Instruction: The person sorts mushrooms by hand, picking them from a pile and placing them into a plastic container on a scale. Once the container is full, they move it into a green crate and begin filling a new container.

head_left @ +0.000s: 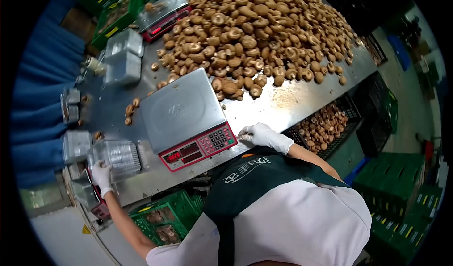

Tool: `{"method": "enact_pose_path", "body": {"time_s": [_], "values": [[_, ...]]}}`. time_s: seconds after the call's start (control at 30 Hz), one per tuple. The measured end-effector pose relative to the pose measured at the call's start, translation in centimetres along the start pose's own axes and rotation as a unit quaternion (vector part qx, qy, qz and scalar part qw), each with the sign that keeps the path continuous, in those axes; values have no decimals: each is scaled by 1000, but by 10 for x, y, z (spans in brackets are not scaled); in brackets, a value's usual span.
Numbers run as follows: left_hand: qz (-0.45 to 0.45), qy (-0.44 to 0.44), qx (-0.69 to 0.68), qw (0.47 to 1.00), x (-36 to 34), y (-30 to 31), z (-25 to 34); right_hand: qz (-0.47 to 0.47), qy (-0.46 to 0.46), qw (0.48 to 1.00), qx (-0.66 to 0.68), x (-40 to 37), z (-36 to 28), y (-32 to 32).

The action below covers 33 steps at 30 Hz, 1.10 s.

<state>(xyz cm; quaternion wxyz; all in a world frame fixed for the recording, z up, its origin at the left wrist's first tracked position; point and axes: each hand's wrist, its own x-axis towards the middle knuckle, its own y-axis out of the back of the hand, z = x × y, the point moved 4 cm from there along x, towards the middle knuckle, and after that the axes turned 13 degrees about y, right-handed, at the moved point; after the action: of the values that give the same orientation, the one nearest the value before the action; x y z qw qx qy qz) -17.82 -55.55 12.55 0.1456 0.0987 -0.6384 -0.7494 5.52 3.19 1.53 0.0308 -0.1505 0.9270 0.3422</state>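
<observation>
My left hand, in a white glove, is at the left edge of the clear plastic trays, its fingers bent against them. My right hand, also gloved in white, rests by the table's near edge, right of the red scale, its fingertips pinched together at something small that I cannot make out. Between my hands stands the red scale with a bare grey plate and a lit display. A big heap of brown mushrooms lies beyond it on the metal table.
Another red scale stands at the back left, near stacked clear trays. A black crate of mushrooms is below the table at right. Green crates sit below the near edge, and more green crates at far right.
</observation>
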Motion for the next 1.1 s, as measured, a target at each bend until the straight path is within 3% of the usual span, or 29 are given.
{"method": "enact_pose_path", "body": {"time_s": [0.1, 0.2, 0.27, 0.37, 0.5, 0.57, 0.63, 0.7, 0.73, 0.77, 0.8, 0.83, 0.87, 0.97, 1.03, 1.1], "values": [[-9, 65, -30, 997, 22, 23, -10, 27, -26, 999, 8, -17, 21, 10], [203, 3, -83, 976, -22, 68, 49, 45, -54, 997, 14, -29, 43, 19], [228, -73, -199, 950, -68, 69, 116, 25, -71, 997, -19, -32, 53, 27], [114, -156, -210, 958, -138, 37, 218, 20, -73, 997, -33, -29, 61, 41], [-107, -257, -130, 952, -182, -82, 248, 34, -80, 995, -55, -25, 70, 62], [-52, -269, 6, 962, -212, -88, 267, 77, -80, 992, -54, -24, 82, 75], [-58, -286, -14, 956, -221, -86, 267, 160, -99, 978, -90, -16, 98, 92], [-144, -300, -49, 942, -228, -77, 268, 255, -51, 953, -158, -2, 116, 115], [-241, -220, -38, 944, -232, -71, 273, 274, -65, 938, -202, 8, 120, 130], [-238, -213, -33, 947, -237, -64, 280, 278, -58, 931, -230, 21, 129, 141], [-141, -264, -46, 953, -240, -53, 293, 321, -21, 904, -283, 32, 130, 153], [-45, -312, -57, 947, -247, -40, 309, 304, -29, 896, -322, 44, 135, 158], [-18, -309, -97, 946, -252, -31, 328, 273, -42, 896, -347, 60, 158, 155], [-106, -281, -250, 920, -266, -44, 386, 249, -52, 898, -358, 81, 180, 146], [-167, -290, -257, 906, -281, -66, 434, 290, -64, 910, -289, 69, 168, 156], [-163, -296, -224, 914, -282, -115, 465, 288, -76, 911, -285, 49, 150, 172]]}}
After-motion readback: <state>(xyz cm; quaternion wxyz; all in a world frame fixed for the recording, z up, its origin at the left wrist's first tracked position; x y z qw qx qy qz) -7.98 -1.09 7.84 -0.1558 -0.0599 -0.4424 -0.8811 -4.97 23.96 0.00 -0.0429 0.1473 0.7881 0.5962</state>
